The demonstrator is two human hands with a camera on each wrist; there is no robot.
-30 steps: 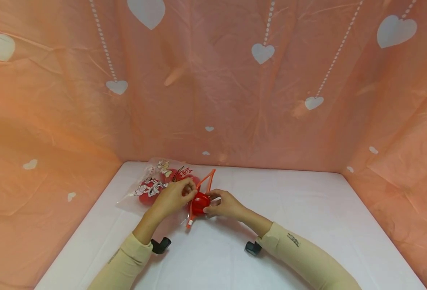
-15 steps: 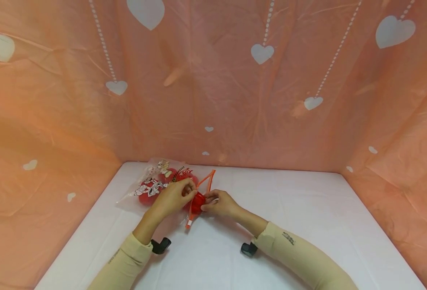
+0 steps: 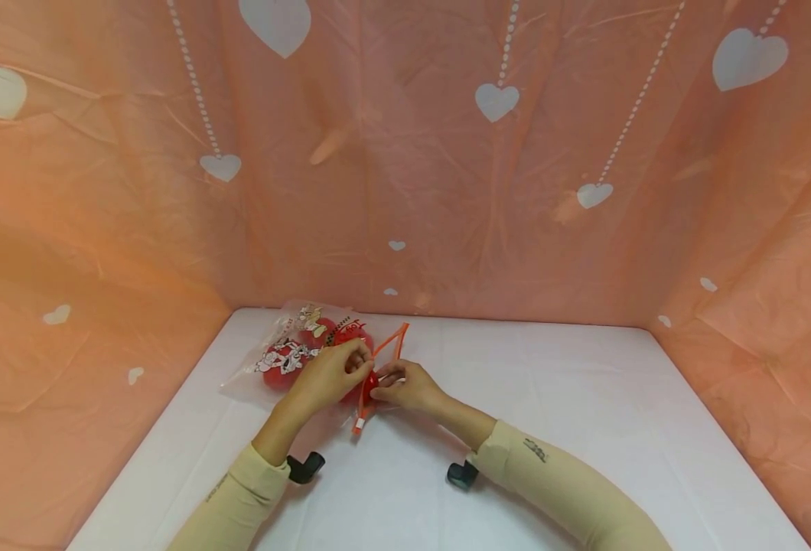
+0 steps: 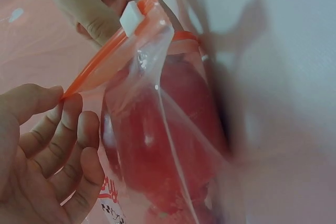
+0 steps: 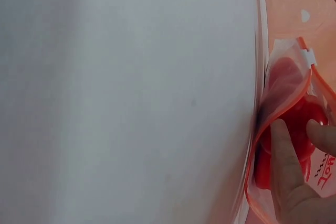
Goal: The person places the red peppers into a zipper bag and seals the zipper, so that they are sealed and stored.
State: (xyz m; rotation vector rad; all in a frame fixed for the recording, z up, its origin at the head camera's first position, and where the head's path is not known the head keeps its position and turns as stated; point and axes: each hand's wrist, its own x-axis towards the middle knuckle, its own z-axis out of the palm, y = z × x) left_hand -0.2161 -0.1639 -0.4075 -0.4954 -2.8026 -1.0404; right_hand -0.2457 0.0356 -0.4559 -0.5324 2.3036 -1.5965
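A clear slider bag (image 3: 243, 383) with orange edging and printed cartoon figures lies toward the back left of the table. Several round red things (image 3: 281, 376) show through its plastic. My left hand (image 3: 337, 373) pinches the orange edge of the mouth between thumb and forefinger, holding it raised. At that mouth, my right hand (image 3: 411, 386) grips a glossy, lobed red bell pepper (image 5: 300, 125) with thumb and fingers; it is mostly inside the bag. In the left wrist view, the white slider (image 4: 131, 18) sits at one end of the orange strip.
The white-covered table (image 3: 557, 428) extends to the right and in front of the bag. Orange curtains (image 3: 447, 191) with white hearts stand behind and on both sides. A black wrist device (image 3: 462, 474) hangs beneath the right forearm, and another (image 3: 305, 467) beneath the left.
My right hand has moved left, pushing the red bell pepper through the mouth and deeper into the bag. The left hand has stayed in place on the bag's edge.
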